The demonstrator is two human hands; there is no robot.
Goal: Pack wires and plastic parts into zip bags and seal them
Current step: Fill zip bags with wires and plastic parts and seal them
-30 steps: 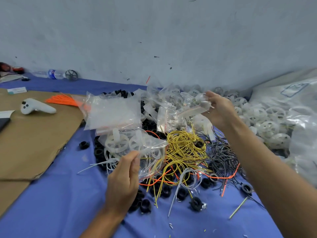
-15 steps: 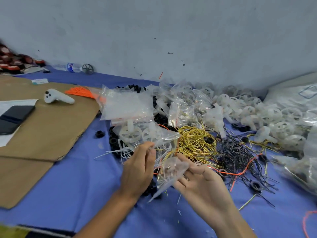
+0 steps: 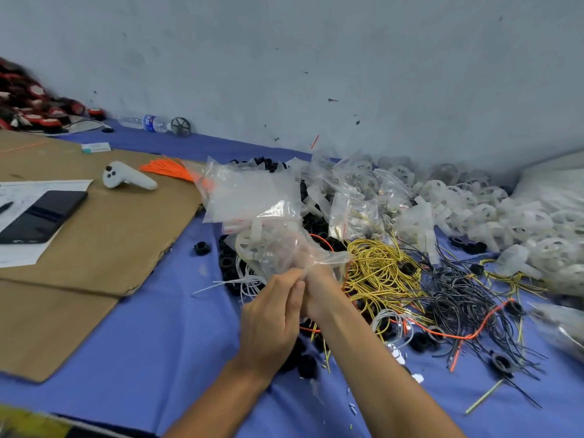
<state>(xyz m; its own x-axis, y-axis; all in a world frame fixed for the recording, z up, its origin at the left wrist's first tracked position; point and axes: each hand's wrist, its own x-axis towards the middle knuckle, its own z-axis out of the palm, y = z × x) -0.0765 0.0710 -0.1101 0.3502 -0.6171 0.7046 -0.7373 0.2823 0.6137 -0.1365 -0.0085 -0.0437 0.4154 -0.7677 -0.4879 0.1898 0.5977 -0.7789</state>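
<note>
Above the blue-covered bench [image 3: 151, 339], the left hand [image 3: 271, 320] and right hand [image 3: 319, 290] touched, both pinching the bunched end of a crumpled clear plastic zip bag [image 3: 279, 248] beside tangled yellow wires [image 3: 379, 267].

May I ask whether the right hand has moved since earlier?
Yes: the right hand came from beyond the yellow wires to their near edge, gripping the zip bag beside the left hand.

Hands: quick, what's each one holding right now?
Left hand: closed, pinching the near edge of the clear bag.
Right hand: closed, gripping the same bag.
</note>
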